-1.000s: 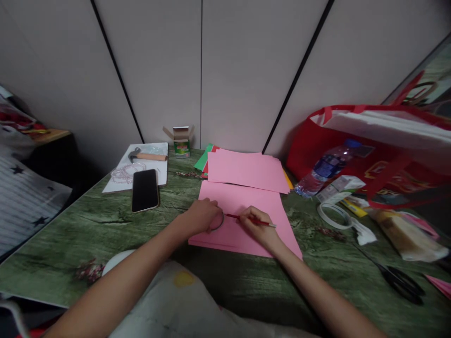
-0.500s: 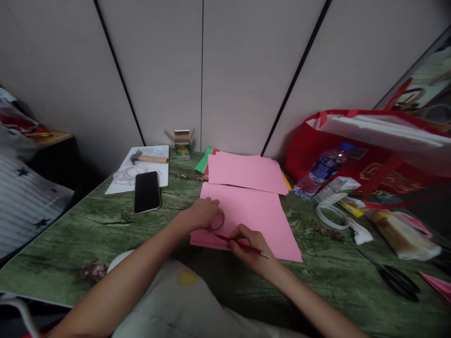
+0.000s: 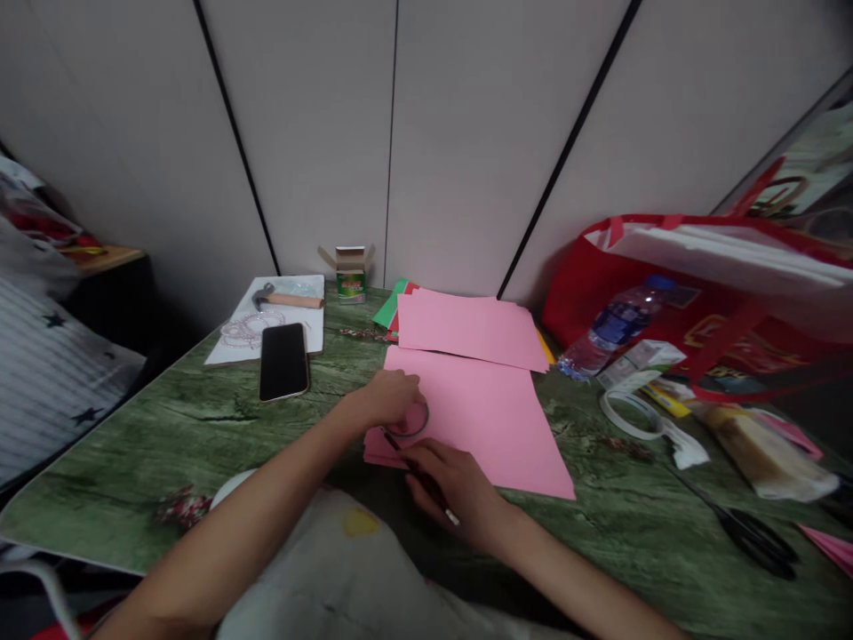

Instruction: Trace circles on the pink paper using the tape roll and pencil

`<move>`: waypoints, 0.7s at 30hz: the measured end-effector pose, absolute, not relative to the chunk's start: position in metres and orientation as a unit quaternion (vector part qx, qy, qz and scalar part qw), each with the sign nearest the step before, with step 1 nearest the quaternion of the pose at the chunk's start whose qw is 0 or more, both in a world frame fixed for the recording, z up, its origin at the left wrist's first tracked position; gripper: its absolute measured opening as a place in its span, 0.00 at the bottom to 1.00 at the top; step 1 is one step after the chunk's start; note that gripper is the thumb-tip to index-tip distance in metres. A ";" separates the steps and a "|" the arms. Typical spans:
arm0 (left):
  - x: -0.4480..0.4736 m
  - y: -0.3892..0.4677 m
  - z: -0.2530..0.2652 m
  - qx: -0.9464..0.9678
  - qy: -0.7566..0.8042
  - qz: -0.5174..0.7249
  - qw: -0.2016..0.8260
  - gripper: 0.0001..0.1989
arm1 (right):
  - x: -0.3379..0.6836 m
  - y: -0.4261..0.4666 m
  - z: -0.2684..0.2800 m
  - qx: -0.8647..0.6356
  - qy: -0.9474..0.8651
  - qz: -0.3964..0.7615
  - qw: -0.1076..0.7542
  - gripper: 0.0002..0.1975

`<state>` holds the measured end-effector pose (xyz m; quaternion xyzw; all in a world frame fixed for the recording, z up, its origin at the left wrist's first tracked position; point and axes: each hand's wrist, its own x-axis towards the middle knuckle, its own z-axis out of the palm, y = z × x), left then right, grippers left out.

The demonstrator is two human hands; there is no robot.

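A sheet of pink paper (image 3: 493,436) lies on the green wood-pattern table, atop at least one more pink sheet. On its left part rests a thin round ring (image 3: 425,425), with pink paper showing inside it. My left hand (image 3: 394,397) is closed at the ring's upper left edge, its fingertips partly hidden. My right hand (image 3: 459,489) grips a dark red pencil (image 3: 445,508). The pencil's point is by the ring's lower left edge, close to the paper's near left corner.
Behind lie more pink sheets (image 3: 466,329). At left are a phone (image 3: 283,363), a hammer (image 3: 293,300) and a small open box (image 3: 351,283). At right are a bottle (image 3: 613,327), a red bag (image 3: 573,276), a white tape roll (image 3: 626,416) and scissors (image 3: 760,542).
My right hand has moved left with the pencil, whose point has gone from the ring's lower edge round to its lower left. My left hand stays at the ring. The view has shifted slightly.
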<state>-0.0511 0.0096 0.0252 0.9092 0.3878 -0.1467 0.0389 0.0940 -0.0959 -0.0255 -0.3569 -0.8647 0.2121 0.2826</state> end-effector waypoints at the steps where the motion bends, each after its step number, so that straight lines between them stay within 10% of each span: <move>1: -0.051 0.010 0.025 0.910 0.386 -0.148 0.038 0.21 | 0.092 -0.095 -0.026 -0.362 -0.865 0.204 0.280 0.14; 21: -0.049 0.010 0.021 0.919 0.365 -0.147 0.015 0.20 | 0.074 -0.097 -0.016 -0.414 -0.896 0.083 0.134 0.08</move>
